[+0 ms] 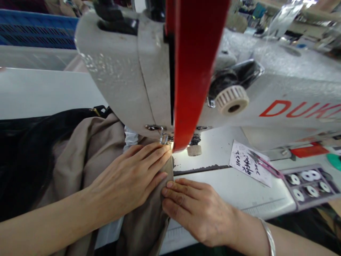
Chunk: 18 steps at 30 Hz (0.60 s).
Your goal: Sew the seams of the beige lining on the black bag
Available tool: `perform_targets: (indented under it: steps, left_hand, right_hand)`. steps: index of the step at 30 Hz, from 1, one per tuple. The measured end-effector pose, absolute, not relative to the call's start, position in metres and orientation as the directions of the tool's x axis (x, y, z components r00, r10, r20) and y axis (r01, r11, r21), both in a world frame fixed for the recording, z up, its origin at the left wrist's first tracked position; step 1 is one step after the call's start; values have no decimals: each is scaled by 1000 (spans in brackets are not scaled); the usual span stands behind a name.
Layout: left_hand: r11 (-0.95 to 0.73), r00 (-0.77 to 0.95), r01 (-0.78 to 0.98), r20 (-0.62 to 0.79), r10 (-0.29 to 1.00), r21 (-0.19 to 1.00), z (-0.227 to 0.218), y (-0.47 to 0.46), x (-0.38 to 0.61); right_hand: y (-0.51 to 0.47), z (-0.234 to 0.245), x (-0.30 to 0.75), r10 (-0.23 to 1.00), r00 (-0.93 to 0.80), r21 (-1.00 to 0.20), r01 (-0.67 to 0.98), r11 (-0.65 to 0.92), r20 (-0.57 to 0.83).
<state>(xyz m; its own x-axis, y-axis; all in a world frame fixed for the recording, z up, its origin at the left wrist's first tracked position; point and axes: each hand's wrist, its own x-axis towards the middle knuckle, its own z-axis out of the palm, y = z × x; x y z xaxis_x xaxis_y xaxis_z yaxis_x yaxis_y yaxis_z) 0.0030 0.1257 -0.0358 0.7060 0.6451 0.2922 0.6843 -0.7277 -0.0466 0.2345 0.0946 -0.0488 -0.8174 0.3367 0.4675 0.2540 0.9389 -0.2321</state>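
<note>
Lower left, the cloth (80,149) is taupe, the fabric (18,170) beside it black; upper left, a blue slatted basket (39,30); right, red lettering (298,108) on white.

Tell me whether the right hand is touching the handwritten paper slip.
Apart. The head view shows bare white work surface between the right hand, at the taupe fabric's edge, and the handwritten paper slip.

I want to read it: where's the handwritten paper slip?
In the head view, the paper slip lies right of centre, partly under the pink-handled tool and left of the bobbin tray.
</note>
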Motion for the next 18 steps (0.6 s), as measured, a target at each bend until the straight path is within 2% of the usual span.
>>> perform_targets:
  steps: [4,7,14,18]
  left_hand:
    - [-711,694,703,222,685,-6,-40,133,-3]
    - [-706,688,708,224,690,-3,-43,140,-6]
    - [-763,727,644,344,594,-43,-53,147,-17]
    - [-778,736,627,362,572,-45,-51,151,-18]
  right_hand:
    - [100,-49,233,356,-817,-249,268,931,454]
    - [104,-51,233,364,-820,-242,282,928,441]
    - [112,-51,230,374,-818,-240,295,925,436]
    - [118,-49,227,379,-805,-241,298,923,457]
